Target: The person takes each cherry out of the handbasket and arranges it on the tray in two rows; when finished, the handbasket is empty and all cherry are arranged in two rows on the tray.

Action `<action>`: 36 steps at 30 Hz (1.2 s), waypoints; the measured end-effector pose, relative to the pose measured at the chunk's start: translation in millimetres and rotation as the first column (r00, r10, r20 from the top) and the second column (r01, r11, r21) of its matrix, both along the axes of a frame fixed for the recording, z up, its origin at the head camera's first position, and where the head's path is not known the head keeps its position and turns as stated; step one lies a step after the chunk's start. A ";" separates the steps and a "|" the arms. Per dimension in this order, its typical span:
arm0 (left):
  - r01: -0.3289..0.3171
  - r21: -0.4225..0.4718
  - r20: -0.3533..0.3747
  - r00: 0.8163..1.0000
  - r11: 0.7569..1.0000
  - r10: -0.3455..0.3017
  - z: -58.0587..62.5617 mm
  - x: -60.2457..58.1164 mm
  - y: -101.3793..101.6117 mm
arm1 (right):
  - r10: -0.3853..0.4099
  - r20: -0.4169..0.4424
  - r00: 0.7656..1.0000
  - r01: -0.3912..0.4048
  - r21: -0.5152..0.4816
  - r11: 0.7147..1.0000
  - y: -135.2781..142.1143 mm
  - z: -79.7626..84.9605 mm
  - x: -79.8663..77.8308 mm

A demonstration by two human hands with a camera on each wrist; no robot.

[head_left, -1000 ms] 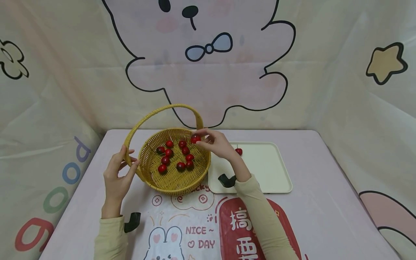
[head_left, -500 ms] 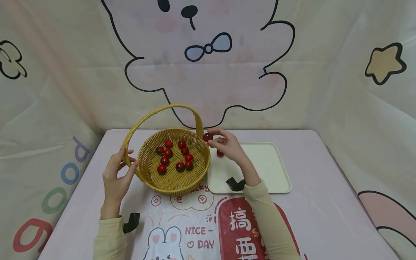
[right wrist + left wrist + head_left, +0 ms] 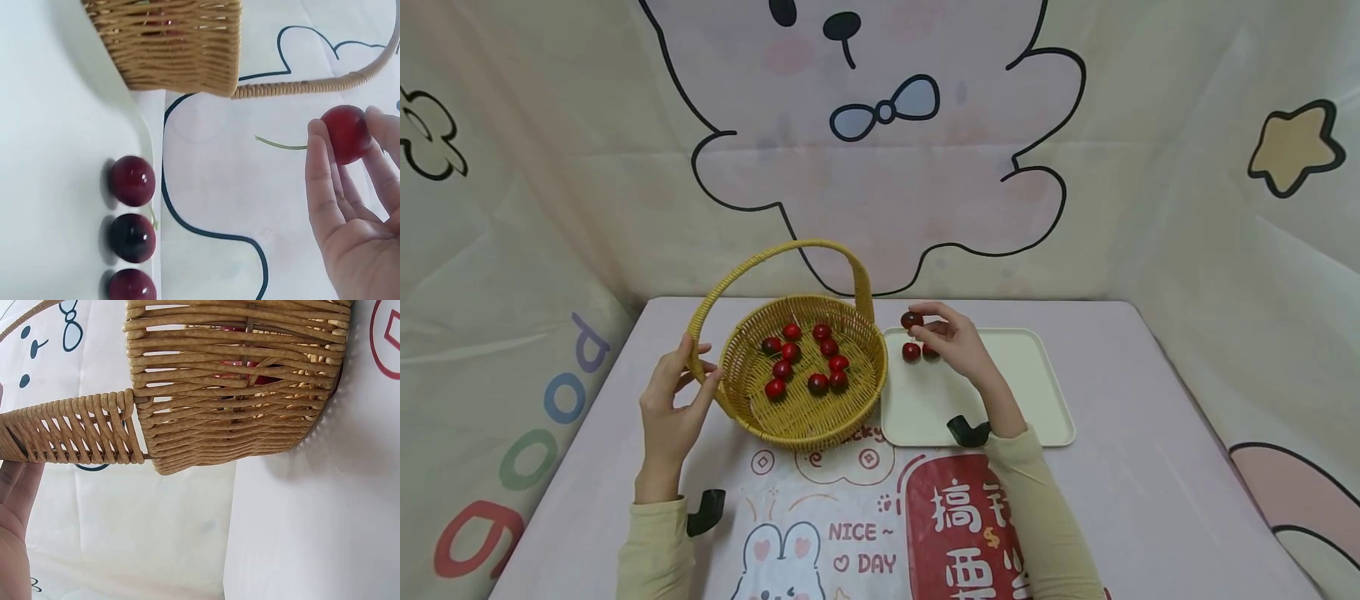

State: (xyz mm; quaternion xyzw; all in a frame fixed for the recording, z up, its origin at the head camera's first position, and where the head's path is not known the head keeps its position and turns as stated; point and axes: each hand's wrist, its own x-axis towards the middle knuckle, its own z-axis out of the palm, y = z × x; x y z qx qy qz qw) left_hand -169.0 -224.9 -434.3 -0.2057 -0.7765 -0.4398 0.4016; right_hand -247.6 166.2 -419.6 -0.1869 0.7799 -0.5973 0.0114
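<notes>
My right hand (image 3: 958,346) pinches a red cherry (image 3: 345,134) between thumb and fingers, above the upper left part of the cream tray (image 3: 1015,392). A thin green stem sticks out from this cherry in the right wrist view. Below it, a row of cherries (image 3: 132,181) lies along the tray's edge, partly hidden by the hand in the head view. At the left, my left hand (image 3: 673,408) holds the lower end of the handle (image 3: 703,312) of a yellow-brown woven basket (image 3: 805,429). Several dark red cherries (image 3: 782,370) lie spread inside the basket.
The basket stands close against the tray's left side, its tall handle arching over the back. A pale cloth with printed drawings (image 3: 778,550) covers the table. A cloth backdrop (image 3: 880,192) rises behind and on both sides.
My right hand has carried the cherry from over the basket's right rim rightward to above the tray. My left hand has stayed at the handle.
</notes>
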 end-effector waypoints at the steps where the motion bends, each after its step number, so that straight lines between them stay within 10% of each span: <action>1: -0.001 -0.001 0.002 1.000 1.000 0.001 0.2 0.1 0.1 | -0.005 -0.001 1.000 0.005 -0.002 1.000 2.3 0.1 0.4; 17: -0.006 -0.004 0.006 1.000 1.000 0.006 0.4 1.1 0.8 | -0.129 -0.034 0.991 0.131 0.089 0.987 39.0 5.7 12.8; 36: -0.016 -0.004 0.025 1.000 1.000 0.016 3.0 2.3 1.3 | -0.237 0.012 0.971 0.222 0.316 0.922 89.1 -49.1 -12.9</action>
